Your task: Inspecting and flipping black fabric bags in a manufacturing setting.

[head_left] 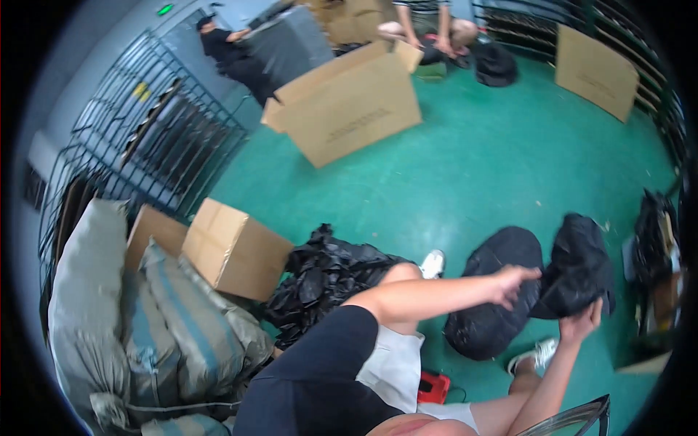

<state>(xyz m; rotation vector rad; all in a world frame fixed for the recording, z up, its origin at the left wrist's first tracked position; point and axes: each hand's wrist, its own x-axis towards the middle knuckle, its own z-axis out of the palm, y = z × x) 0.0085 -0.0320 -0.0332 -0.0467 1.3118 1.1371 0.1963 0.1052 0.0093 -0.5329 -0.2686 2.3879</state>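
My right hand (580,321) is closed on the lower edge of a soft black cloth item (578,261), cap-like in shape; its exact kind is unclear. My left hand (515,285) reaches across from the left, its fingers stretched out and apart, close to that item's left side. Beneath the left hand, a long rounded black bundle (487,327) rests on the green floor between my feet. Whether the left fingertips touch the black cloth cannot be told.
Crumpled black plastic bags (320,280) lie left of my knee, beside a cardboard box (236,251) and stuffed woven sacks (189,320). A red case (434,387) sits by my legs. An open carton (356,109) stands ahead; two people are farther off. Racks (160,131) line the sides.
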